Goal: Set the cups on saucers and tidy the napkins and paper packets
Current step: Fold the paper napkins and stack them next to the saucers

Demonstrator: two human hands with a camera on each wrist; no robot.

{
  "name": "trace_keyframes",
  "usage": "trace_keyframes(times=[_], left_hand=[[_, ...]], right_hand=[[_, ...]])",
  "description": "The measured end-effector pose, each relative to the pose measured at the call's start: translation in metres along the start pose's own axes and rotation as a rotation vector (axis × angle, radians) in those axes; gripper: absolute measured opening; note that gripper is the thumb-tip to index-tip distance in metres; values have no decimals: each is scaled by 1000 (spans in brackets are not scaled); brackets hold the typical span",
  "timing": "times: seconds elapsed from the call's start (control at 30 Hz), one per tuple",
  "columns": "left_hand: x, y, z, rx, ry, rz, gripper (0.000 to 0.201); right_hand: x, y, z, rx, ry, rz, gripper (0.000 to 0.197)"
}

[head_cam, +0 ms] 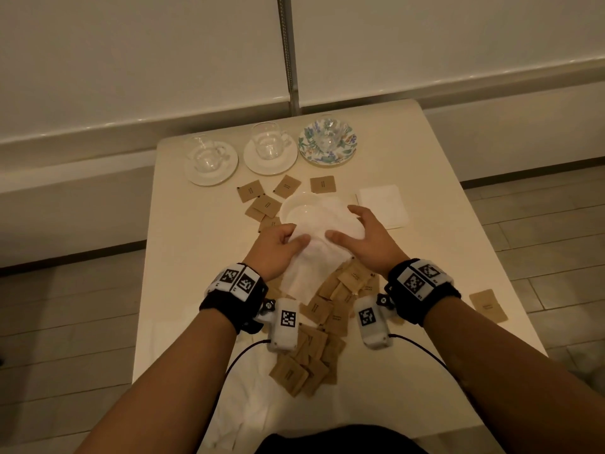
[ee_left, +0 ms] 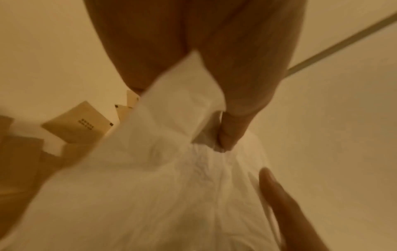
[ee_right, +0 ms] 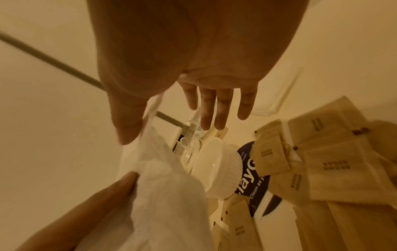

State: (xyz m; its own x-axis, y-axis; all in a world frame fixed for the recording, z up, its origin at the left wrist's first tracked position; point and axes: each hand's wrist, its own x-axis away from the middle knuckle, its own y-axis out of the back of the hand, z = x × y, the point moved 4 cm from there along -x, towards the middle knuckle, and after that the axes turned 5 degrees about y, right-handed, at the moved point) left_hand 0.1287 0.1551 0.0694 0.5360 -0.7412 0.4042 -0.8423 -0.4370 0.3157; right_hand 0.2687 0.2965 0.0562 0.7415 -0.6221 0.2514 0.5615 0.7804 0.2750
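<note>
Both hands hold a crumpled white napkin [head_cam: 314, 253] above scattered brown packets [head_cam: 330, 309]. The left hand [head_cam: 278, 247] pinches its edge; the right hand [head_cam: 363, 237] rests on it, fingers straight. Three glass cups [head_cam: 268, 142] sit on saucers [head_cam: 270, 158] behind.

Head view: white bowl [head_cam: 299, 204] half covered by the crumpled napkin [head_cam: 322, 244]. Left hand [head_cam: 278, 249] fingertips are buried in its folds. Brown packets [head_cam: 330, 309] at 6 o'clock partly hidden under the napkin and wrist cameras; the print on them is too small to read. Right wrist view: dark label [ee_right: 250, 171] cut off by packets, only "ay" and "Clean as" legible. Left wrist view: counter [ee_left: 333, 118] blurred, near packets smeared.
</note>
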Motion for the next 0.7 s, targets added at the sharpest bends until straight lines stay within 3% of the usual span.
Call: trace_keyframes(times=[0.03,0.17,0.3,0.4,0.6,0.7], left_hand=[[0,1,1,59,21,-16,15],[-2,4,1,197,34,-80,22],[0,5,2,244,26,-97,19],[2,7,3,259,25,-80,16],[-2,12,10,278,26,-97,17],[-4,15,12,284,23,-105,18]], right_hand=[[2,-2,-3,-72,-32,20,70],[6,-16,-8,-218,-34,263,37],[6,-17,-4,-204,-17,204,5],[3,-13,-3,-201,-10,128,29],[0,-8,-1,-243,-10,97,4],[-1,-5,0,-247,5,104,8]])
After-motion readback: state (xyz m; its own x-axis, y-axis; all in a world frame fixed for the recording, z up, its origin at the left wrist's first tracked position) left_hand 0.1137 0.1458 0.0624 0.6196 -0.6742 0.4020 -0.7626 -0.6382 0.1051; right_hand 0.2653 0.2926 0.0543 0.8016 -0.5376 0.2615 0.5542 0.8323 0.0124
